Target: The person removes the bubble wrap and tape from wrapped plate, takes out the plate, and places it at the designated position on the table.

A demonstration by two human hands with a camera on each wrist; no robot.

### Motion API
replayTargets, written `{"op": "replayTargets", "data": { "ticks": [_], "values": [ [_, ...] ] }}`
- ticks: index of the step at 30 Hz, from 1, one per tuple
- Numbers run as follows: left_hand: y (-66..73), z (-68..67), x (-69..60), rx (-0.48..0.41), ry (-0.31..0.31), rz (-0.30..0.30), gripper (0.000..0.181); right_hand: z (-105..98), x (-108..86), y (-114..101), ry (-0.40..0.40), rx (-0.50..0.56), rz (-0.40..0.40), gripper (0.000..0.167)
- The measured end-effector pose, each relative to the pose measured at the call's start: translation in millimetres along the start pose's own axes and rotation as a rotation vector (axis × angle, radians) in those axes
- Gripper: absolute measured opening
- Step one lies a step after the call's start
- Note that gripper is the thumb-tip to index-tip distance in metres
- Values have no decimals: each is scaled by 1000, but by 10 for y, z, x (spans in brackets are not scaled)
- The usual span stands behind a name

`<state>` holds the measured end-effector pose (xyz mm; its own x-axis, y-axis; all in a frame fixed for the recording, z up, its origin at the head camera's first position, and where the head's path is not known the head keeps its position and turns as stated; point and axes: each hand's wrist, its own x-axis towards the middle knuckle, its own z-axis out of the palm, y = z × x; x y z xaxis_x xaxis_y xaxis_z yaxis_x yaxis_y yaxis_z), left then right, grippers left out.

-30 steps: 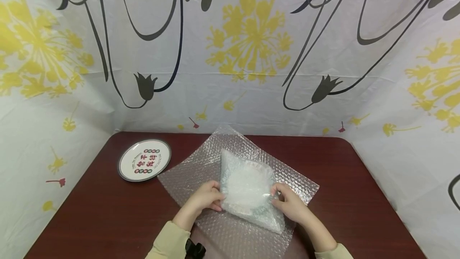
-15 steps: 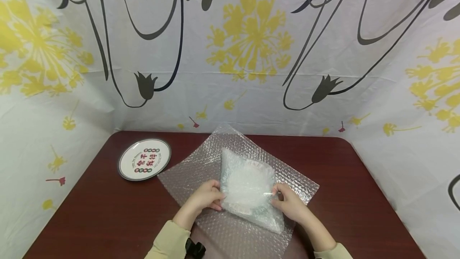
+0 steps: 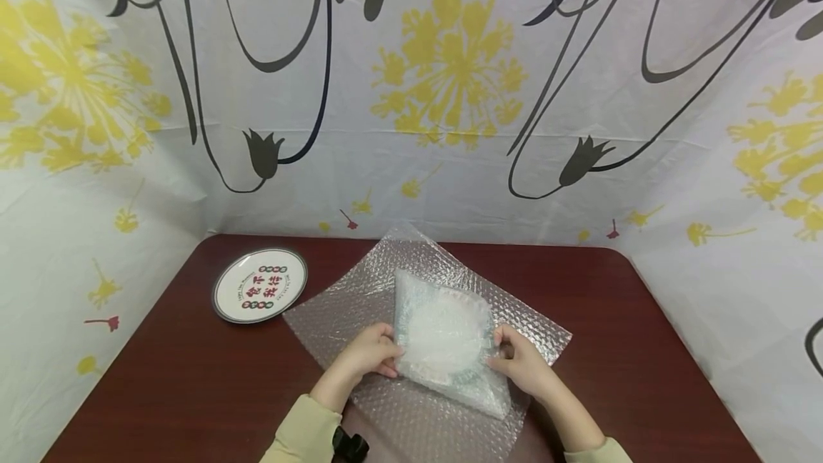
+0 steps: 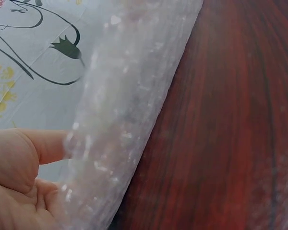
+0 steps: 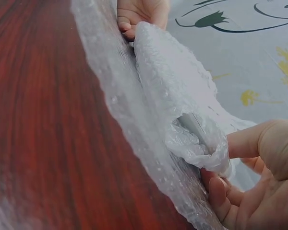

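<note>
A flat package (image 3: 444,334) wrapped in bubble wrap sits near the middle of the table, a round white shape showing through it. My left hand (image 3: 369,352) grips its left edge, thumb on top and other fingers lower down. At the opposite edge, my right hand (image 3: 522,366) pinches the wrap between thumb and fingers. Beneath the package spreads a larger bubble wrap sheet (image 3: 350,324). In the right wrist view, the package (image 5: 173,79) has a gap at its end, where a pale edge of the thing inside shows. The left wrist view shows mostly wrap (image 4: 125,100), with fingertips behind it.
A white plate (image 3: 234,291) with red lettering lies at the back left of the dark red table (image 3: 161,377). Patterned white cloth (image 3: 411,91) hangs behind and on both sides. A black object (image 3: 350,445) is at the left wrist.
My right fingertips have shifted slightly outward along the package's right edge. The left hand, the package and the sheet stay nearly where they were.
</note>
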<state>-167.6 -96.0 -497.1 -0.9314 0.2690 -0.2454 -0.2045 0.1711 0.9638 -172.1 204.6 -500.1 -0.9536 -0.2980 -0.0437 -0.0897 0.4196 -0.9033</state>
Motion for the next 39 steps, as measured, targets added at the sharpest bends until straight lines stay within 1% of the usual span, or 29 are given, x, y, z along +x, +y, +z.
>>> {"op": "replayTargets", "data": {
  "ticks": [3, 6, 8, 10, 13, 16, 21, 23, 25, 32, 35, 39],
  "values": [
    [8, 3, -3, 5, 0, 4, 40, 4, 3, -10, 6, -15, 21, 32],
    [36, 19, -23, 48, 5, 35, 39, 5, 3, -19, 14, -8, 27, 33],
    [66, 33, -43, 94, 9, 62, 45, 7, 3, -18, 25, 4, 33, 33],
    [98, 45, -64, 155, 17, 86, 55, 10, 4, -16, 36, 17, 43, 34],
    [144, 53, -87, 248, 28, 103, 67, 16, 7, -7, 51, 24, 63, 36],
    [187, 53, -106, 330, 38, 114, 75, 21, 12, 3, 62, 25, 78, 37],
    [236, 65, -133, 444, 47, 185, 87, 23, 16, 25, 63, 25, 87, 39],
    [243, 87, -143, 491, 58, 205, 91, 21, 17, 31, 59, 24, 84, 39],
    [241, 123, -152, 528, 72, 205, 94, 19, 16, 34, 55, 24, 79, 39],
    [187, 256, -141, 599, 132, 206, 98, 19, 14, 34, 54, 33, 73, 38],
    [173, 274, -138, 628, 154, 216, 93, 23, 17, 34, 58, 36, 76, 38],
    [171, 261, -139, 636, 173, 235, 81, 25, 24, 32, 61, 33, 83, 37]
  ]
}}
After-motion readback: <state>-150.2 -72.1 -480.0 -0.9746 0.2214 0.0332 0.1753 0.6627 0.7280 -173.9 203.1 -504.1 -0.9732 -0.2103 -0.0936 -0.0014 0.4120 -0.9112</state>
